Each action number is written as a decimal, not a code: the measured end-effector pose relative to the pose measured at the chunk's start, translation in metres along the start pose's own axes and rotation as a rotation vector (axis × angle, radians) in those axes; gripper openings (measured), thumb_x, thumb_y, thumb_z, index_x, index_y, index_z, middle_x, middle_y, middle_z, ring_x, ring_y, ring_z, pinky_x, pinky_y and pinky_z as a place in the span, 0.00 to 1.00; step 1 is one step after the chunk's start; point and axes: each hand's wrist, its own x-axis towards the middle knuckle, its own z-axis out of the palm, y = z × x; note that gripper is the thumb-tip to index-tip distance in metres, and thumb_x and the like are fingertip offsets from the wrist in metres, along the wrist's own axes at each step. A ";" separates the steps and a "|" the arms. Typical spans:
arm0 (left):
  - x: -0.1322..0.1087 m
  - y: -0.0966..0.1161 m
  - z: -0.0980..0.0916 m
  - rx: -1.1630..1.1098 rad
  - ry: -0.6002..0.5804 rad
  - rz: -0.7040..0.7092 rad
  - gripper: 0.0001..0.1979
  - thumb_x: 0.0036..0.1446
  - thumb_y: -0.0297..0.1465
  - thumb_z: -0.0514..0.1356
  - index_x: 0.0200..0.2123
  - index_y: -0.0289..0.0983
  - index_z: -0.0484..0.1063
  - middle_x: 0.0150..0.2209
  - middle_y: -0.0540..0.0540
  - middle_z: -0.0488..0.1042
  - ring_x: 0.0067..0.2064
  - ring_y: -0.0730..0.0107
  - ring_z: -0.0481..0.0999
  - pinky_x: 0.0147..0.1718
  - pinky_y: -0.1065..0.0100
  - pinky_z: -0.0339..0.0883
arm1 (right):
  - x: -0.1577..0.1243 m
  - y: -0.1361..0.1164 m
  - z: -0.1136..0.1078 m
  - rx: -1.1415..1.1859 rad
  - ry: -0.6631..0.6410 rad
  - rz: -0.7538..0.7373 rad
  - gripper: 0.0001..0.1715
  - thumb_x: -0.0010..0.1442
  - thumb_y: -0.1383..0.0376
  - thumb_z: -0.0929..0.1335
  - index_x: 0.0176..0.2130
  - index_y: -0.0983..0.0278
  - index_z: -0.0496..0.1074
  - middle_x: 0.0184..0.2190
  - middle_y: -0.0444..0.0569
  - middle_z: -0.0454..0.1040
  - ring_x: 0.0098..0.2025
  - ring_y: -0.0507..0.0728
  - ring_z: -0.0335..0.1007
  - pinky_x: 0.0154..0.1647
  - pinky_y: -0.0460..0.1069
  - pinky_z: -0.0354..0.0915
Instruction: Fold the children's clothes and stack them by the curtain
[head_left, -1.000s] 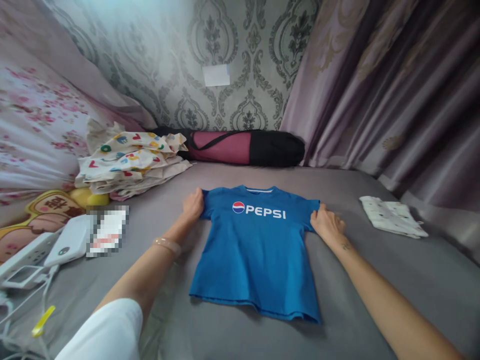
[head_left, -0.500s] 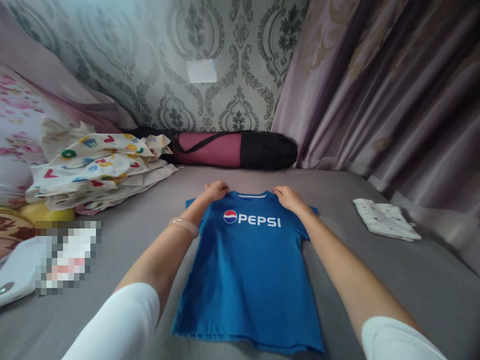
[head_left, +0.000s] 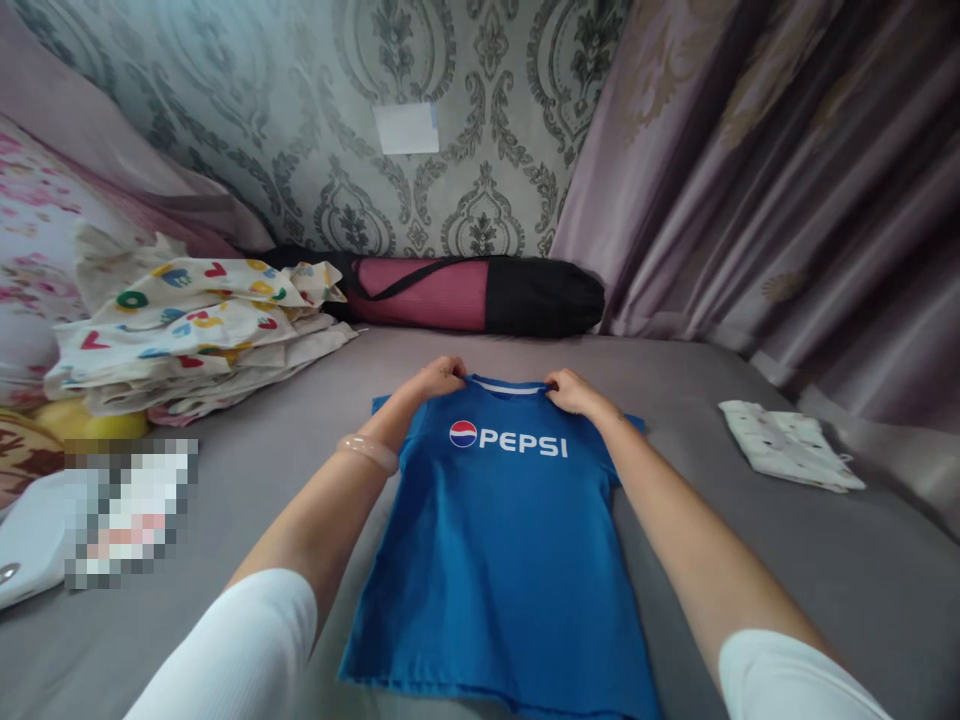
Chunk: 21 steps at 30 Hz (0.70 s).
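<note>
A blue T-shirt (head_left: 502,560) with a white PEPSI print and round logo lies spread front side up, its collar pointing away from me and its hem towards me. My left hand (head_left: 442,376) pinches it at the left end of the neckline. At the right end of the neckline, my right hand (head_left: 571,390) has its fingers closed on the fabric. The white inside band of the collar shows between the two hands. My forearms partly cover both sleeves. A pale bangle (head_left: 367,453) circles my left wrist.
Grey sheet (head_left: 750,580) lies under everything. A pile of printed cloth (head_left: 202,320) stands at the left, near a pixelated item (head_left: 139,515). Along the patterned wall rests a pink and black rolled bag (head_left: 427,292). Folded white cloth (head_left: 791,445) lies right, below purple curtains (head_left: 675,180).
The neckline is drawn a little wider and flatter between my hands, with more of its white inner band showing. Both hands stay at the shirt's shoulders. The view has shifted slightly.
</note>
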 end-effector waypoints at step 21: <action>-0.042 0.027 0.029 0.620 0.115 0.030 0.22 0.63 0.32 0.52 0.57 0.27 0.61 0.56 0.29 0.65 0.57 0.47 0.64 0.55 0.53 0.53 | -0.031 -0.014 0.027 0.120 0.238 0.022 0.25 0.64 0.70 0.60 0.59 0.67 0.63 0.59 0.59 0.65 0.57 0.59 0.66 0.59 0.51 0.60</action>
